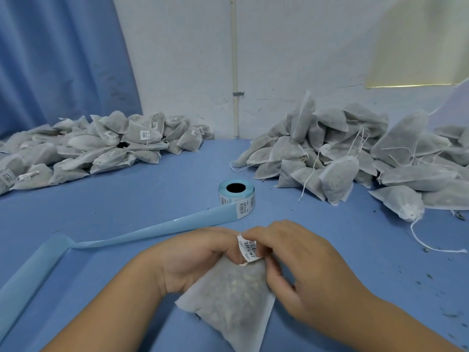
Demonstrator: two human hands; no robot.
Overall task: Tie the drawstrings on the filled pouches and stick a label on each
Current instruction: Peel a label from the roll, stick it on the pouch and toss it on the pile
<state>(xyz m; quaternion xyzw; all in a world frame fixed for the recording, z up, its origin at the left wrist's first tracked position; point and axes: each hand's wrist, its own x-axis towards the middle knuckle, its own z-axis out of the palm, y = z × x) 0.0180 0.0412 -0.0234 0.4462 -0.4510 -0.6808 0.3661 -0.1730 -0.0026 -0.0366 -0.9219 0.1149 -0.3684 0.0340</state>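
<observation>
1. Left hand [200,260] in a closed grip round the neck of a filled pouch [233,308] lying on the table [142,189]; right hand [304,270] pinches a label [247,247] onto that neck.
2. Just beyond, the label roll [236,195] trails bare backing [152,229].
3. By the piles: labelled pouches [88,146] left look finished; the untied heap [355,153] right, likely much still to do.

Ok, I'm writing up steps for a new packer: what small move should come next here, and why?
Probably press the label flat against the pouch neck. The right hand pinches the label's top edge while the left hand grips the gathered neck, and the label stands up, its lower end curling, so it looks not yet fully stuck.
</observation>
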